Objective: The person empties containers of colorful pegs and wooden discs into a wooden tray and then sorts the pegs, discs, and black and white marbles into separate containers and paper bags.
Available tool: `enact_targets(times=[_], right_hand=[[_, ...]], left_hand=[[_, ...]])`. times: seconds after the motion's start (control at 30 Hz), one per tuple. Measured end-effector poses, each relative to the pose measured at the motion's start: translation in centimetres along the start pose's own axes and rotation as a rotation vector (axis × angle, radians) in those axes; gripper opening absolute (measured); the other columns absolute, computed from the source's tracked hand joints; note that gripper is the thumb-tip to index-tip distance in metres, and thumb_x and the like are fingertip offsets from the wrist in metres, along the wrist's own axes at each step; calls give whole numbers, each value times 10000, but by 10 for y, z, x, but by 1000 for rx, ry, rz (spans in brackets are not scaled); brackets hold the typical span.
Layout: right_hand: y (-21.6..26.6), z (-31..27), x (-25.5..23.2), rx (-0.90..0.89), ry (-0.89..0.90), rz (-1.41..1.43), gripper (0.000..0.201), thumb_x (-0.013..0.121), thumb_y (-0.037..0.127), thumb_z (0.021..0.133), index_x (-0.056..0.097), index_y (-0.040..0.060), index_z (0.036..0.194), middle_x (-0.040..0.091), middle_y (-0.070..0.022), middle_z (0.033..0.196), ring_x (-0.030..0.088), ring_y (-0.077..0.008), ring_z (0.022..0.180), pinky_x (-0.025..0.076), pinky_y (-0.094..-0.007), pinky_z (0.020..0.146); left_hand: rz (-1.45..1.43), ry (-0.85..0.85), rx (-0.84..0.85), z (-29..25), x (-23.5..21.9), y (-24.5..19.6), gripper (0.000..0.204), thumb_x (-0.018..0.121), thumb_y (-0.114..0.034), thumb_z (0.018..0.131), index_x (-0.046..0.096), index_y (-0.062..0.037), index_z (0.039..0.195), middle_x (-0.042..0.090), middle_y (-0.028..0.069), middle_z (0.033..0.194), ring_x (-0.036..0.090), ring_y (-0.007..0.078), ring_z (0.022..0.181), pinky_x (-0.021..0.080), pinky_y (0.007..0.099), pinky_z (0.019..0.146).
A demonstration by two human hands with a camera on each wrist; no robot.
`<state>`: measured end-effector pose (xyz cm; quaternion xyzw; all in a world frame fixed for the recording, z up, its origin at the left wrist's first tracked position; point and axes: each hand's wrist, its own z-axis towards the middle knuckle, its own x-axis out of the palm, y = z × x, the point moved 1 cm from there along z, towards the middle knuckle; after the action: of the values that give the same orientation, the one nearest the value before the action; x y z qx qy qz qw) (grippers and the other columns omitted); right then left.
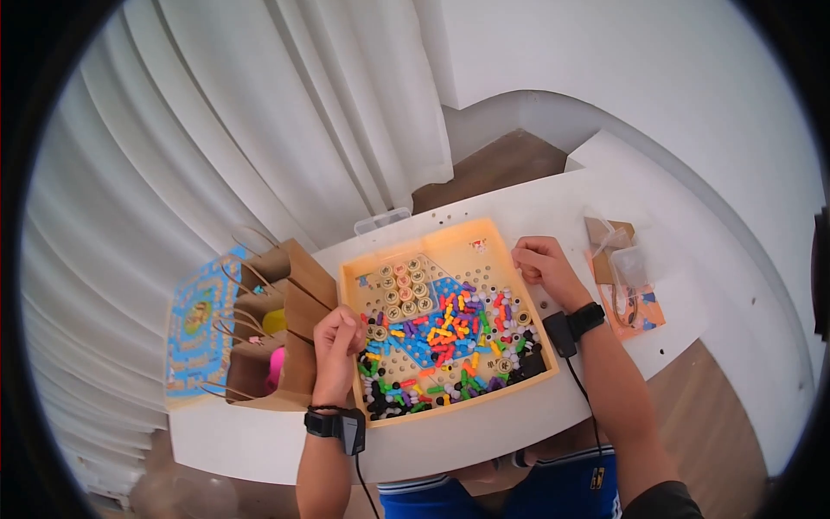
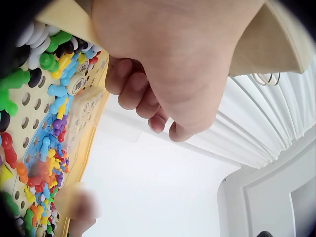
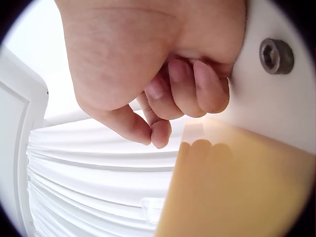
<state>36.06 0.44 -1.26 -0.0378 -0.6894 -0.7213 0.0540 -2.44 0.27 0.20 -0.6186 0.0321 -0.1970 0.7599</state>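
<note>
A shallow yellow wooden box (image 1: 415, 419) holds many coloured pegs (image 1: 445, 333) and round wooden discs with characters (image 1: 402, 290). At its left side is my left hand (image 1: 335, 350), fingers loosely curled and nothing held; in the left wrist view the same hand (image 2: 168, 64) shows bent fingers beside the box wall. Past the box's right wall my right hand (image 1: 546, 266) rests by the table, loosely curled and empty. The right wrist view shows this hand (image 3: 148, 64) next to the outer side of the box (image 3: 237, 182).
Brown paper bags (image 1: 303, 294) stand left of the box, near a blue patterned board (image 1: 194, 320). To the right lie an orange sheet (image 1: 644, 318) and a clear plastic container (image 1: 629, 264). A clear lid (image 1: 383, 221) lies behind the box, and a dark ring-shaped piece (image 3: 276, 56) near my right hand.
</note>
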Motion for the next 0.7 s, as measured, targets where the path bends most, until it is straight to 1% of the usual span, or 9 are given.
enact_targets(times=[0.17,0.23,0.27,0.3,0.37,0.4,0.43,0.53,0.7], right_hand=[[19,-18,17,21,-25,-110,176,631,134,984,647,53,829,516,44,682,377,-20,592,273,-215,556],[38,-25,28,-182,-61,-359,142,679,120,969,670,19,870,637,12,823,521,-43,737,432,-224,686],[42,-26,24,-203,11,-558,63,711,70,909,681,16,898,700,-6,901,619,-125,862,489,-307,813],[50,-29,31,-196,23,-583,63,711,70,909,681,16,898,700,-6,901,619,-125,862,489,-307,813],[76,-45,56,-428,279,-1145,81,723,52,848,699,31,922,725,-42,936,647,-224,911,491,-370,862],[82,-54,66,-369,335,-1296,138,738,61,804,717,62,940,736,-63,987,625,-278,1007,472,-401,930],[80,-59,69,-363,339,-1317,138,738,61,804,717,62,940,736,-63,987,625,-278,1007,472,-401,930],[71,-69,72,-367,467,-1694,182,762,106,796,731,102,976,732,-35,989,597,-227,1078,460,-376,951],[69,-66,75,-353,479,-1680,157,728,88,859,737,70,1015,726,-62,965,620,-253,1023,463,-388,940]], left_hand=[[-62,-18,16,-2,0,-1,296,583,-232,1072,509,-103,816,435,-66,714,315,25,606,220,231,544],[-86,-34,14,-2,-1,0,282,584,-200,1065,516,-94,812,441,-66,715,331,23,614,233,229,553],[-59,-36,8,-3,0,-2,279,584,-186,1061,518,-87,808,435,-68,710,335,23,617,240,229,559],[-27,-36,1,-2,-1,-1,277,584,-172,1057,519,-80,804,429,-70,704,340,23,620,248,230,565],[-22,-13,29,-1,-6,7,265,580,-195,1060,514,-115,815,440,-73,712,326,16,610,217,219,548],[2,-12,30,-1,-6,6,266,576,-190,1059,516,-109,812,430,-77,703,328,17,611,222,222,552],[28,-7,35,-1,-5,4,267,573,-185,1058,517,-103,810,419,-80,695,329,17,611,227,224,555],[12,-3,28,-1,-3,-1,264,578,-171,1052,523,-89,808,402,-86,685,330,15,615,233,230,563],[-59,-13,40,-1,-3,-1,251,621,-115,1029,550,-37,802,433,-95,697,361,-10,665,282,214,599]])
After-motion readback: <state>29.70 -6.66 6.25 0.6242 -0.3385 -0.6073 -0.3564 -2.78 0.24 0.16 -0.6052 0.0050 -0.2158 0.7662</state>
